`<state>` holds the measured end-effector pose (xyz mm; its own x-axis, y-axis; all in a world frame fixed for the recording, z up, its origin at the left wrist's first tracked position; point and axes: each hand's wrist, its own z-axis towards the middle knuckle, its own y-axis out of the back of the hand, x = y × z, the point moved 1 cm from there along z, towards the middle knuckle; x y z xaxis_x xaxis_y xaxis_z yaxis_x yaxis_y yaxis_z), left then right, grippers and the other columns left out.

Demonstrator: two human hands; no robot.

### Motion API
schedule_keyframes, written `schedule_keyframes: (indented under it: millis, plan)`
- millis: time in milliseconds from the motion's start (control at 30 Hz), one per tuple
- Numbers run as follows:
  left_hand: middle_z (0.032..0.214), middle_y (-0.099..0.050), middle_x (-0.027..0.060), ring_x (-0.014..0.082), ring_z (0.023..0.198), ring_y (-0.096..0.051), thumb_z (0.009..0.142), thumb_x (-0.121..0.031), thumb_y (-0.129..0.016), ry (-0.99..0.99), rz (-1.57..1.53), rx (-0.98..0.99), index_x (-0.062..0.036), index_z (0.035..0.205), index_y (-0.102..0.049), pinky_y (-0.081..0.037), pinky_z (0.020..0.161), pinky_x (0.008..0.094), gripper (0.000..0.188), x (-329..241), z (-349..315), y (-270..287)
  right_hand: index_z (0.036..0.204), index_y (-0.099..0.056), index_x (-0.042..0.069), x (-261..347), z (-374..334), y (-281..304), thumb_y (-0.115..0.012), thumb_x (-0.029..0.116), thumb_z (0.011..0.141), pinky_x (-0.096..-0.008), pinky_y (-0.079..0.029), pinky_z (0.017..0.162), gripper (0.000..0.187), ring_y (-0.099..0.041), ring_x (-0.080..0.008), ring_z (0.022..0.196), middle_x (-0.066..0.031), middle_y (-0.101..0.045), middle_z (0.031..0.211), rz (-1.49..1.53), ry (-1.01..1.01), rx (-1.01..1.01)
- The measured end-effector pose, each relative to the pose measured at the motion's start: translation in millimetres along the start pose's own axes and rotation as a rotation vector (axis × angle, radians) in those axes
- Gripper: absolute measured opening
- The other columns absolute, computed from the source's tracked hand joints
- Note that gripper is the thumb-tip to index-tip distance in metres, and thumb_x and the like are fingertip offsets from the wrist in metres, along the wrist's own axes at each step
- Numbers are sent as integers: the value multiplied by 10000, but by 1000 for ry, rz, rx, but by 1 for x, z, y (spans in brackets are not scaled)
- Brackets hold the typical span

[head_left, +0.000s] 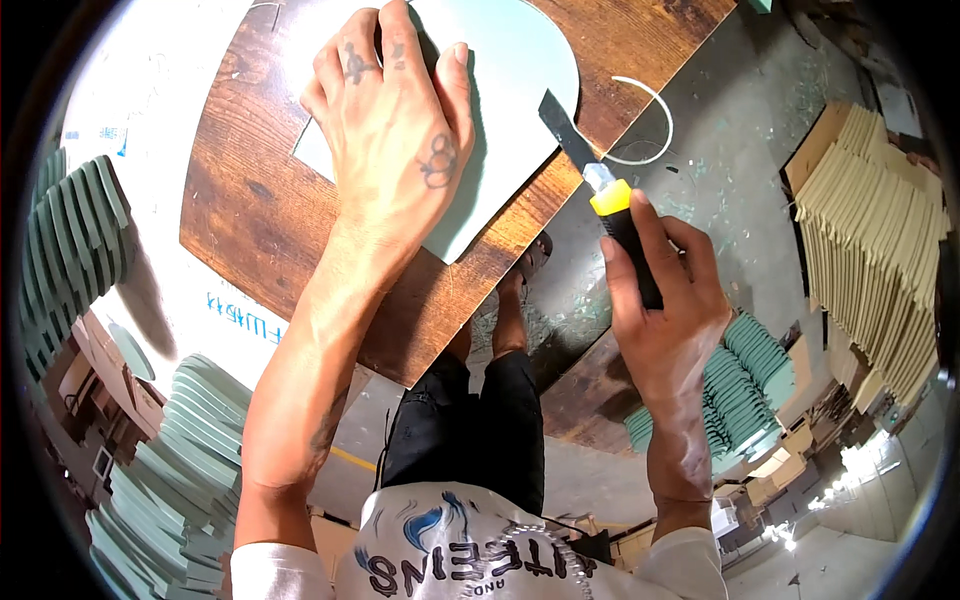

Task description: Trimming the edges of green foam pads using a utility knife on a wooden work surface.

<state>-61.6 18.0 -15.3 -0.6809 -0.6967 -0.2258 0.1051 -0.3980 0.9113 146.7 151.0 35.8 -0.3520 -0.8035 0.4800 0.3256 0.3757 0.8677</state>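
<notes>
A grey concrete floor (690,140) strewn with small scraps stretches below and to the right of a brown wood-grain surface (235,190), which overlies a white panel (160,300) with blue marks showing at the surface's left. Stacks of pale green pieces stand left (80,250) and lower left (165,490) of the surface; another green stack (740,385) sits to its lower right. Farther right of the surface, cream pieces (865,225) are packed tightly against a cardboard panel (808,150); whether that panel is the wall of a box I cannot tell.

On the upper part of the surface lies a pale green sheet (510,65) with a rounded edge. The left hand (395,130) rests palm down on it, fingers spread and thumb held away. Just beyond the surface's right edge, the right hand (670,295) has its fingers clamped around the black handle of a utility knife (637,255) with a yellow collar. The blade points back over the surface's edge; whether it touches the sheet is unclear. A thin white strip (668,115) curves out past that same edge, near the blade.
</notes>
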Motion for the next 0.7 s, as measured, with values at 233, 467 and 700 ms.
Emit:
schedule_keyframes:
  millis: [233,467,700]
  plan:
    - [1296,-525,315,448,1172,-509,939,-145,-639,55,38,-38,94,1381,-464,-384,1026,537,532,-14,4,8,1228,-744,125,-12,28,1,-812,176,884,-341,-571,515,354,-673,-184,624,-43,-636,997,19,52,-6]
    - [1284,-531,308,441,1170,-516,941,-143,-635,44,19,-46,94,1372,-474,-390,1024,538,518,-16,7,8,1224,-761,118,-31,86,7,-816,177,876,-334,-561,624,358,-696,-203,722,-89,-697,951,9,187,51]
    - [1274,-536,303,435,1170,-523,944,-143,-631,-19,-157,41,95,1361,-488,-392,1025,538,502,-6,19,12,1238,-754,140,-48,115,15,-827,166,846,-332,-555,685,399,-695,-234,779,-96,-698,961,-11,312,124]
